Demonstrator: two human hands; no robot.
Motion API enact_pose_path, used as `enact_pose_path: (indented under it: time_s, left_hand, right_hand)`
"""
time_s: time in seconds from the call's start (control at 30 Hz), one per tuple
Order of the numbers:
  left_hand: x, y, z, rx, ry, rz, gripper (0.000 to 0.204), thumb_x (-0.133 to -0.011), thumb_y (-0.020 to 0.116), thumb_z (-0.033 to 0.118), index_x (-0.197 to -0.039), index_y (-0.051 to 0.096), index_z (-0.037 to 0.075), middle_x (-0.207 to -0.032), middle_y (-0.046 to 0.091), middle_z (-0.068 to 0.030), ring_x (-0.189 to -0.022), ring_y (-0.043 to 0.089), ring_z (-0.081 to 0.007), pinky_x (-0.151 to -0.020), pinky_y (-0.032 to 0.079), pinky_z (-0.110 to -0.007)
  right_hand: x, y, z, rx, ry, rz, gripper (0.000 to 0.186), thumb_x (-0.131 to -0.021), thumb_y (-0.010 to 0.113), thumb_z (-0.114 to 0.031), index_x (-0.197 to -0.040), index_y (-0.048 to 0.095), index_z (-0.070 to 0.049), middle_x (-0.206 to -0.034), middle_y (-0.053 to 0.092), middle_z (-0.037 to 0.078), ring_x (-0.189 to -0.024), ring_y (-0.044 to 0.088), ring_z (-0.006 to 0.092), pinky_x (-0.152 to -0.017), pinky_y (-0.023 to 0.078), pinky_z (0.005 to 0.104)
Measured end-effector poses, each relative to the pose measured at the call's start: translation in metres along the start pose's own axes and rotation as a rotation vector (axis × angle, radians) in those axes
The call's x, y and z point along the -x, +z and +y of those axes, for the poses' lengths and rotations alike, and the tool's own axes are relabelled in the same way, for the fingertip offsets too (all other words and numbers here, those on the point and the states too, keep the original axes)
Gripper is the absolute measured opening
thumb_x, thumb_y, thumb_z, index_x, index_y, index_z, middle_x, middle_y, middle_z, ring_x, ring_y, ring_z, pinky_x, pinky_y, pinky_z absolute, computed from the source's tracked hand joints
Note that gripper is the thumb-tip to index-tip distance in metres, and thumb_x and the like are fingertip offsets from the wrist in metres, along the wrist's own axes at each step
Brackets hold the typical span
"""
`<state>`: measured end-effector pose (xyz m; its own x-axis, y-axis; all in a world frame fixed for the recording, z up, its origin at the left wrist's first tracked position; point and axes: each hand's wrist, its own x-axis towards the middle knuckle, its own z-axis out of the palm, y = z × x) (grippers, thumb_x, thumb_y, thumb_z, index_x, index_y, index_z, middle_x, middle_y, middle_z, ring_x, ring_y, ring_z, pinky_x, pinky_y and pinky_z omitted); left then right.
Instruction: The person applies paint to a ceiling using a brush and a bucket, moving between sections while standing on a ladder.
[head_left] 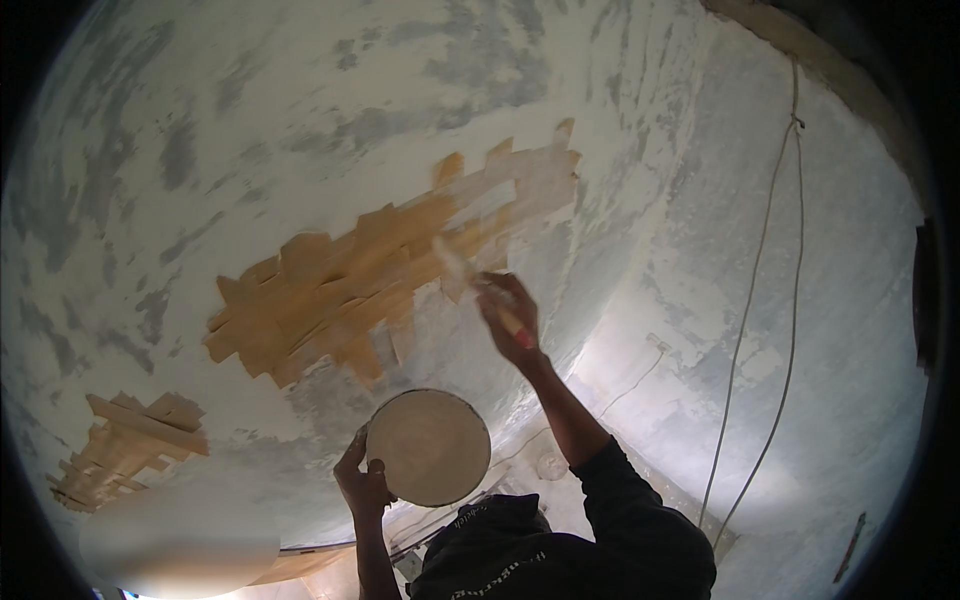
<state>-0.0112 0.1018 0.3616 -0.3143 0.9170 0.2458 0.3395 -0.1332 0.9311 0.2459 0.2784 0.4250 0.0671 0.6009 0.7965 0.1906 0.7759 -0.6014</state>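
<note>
Head view — left hand (364, 484) clamped on tub (430, 447), right hand (508, 308) on tool (517, 330) — 2 brown patches (350, 265), hanging cord (800, 230)

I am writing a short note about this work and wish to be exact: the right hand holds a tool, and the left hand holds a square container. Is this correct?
Not quite: the container is round, not square, as the head view shows. The rest is right: the left hand holds it, and the right hand holds a tool.
</note>
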Motion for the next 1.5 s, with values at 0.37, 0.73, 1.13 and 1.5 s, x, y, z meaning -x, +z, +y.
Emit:
enact_pose_path:
  time_s: [0.37,0.73,1.13,1.5]
  left_hand:
    - [0.001,-0.001,-0.004,0.045,-0.017,-0.007,0.061,-0.062,0.044,-0.004,-0.120,0.062,-0.006,-0.117,0.066,-0.0231,-0.117,0.059,-0.0295,-0.104,0.041,-0.039]
    - [0.000,-0.002,-0.004,0.031,-0.007,0.005,0.063,-0.060,0.043,-0.004,-0.120,0.062,-0.006,-0.116,0.067,-0.0215,-0.115,0.061,-0.0293,-0.102,0.043,-0.038]
    - [0.002,-0.005,-0.011,0.012,-0.019,0.011,0.063,-0.060,0.042,-0.005,-0.120,0.062,-0.006,-0.116,0.066,-0.0216,-0.115,0.061,-0.0281,-0.103,0.042,-0.037]
    - [0.006,-0.012,-0.021,0.060,0.029,0.017,0.062,-0.061,0.043,-0.003,-0.120,0.062,-0.005,-0.116,0.067,-0.0212,-0.115,0.061,-0.0278,-0.103,0.042,-0.038]
  right_hand:
    - [-0.042,-0.033,0.056,0.410,-0.184,0.311,0.022,-0.089,0.062,0.000,-0.110,0.067,0.000,-0.104,0.061,0.017,-0.093,0.061,0.0280,-0.078,0.050,0.0358]
    - [0.016,0.017,0.040,0.280,-0.278,0.026,0.030,-0.083,0.066,0.004,-0.112,0.066,-0.005,-0.118,0.059,0.016,-0.101,0.062,0.0273,-0.086,0.051,0.0336]
    - [0.014,-0.021,0.050,0.204,-0.165,0.053,0.020,-0.085,0.062,0.006,-0.104,0.066,0.002,-0.111,0.064,0.017,-0.099,0.064,0.0311,-0.084,0.052,0.0350]
    - [-0.028,-0.043,0.070,0.421,-0.124,0.431,0.020,-0.090,0.060,0.001,-0.109,0.066,0.001,-0.104,0.062,0.016,-0.097,0.062,0.0272,-0.082,0.051,0.0341]
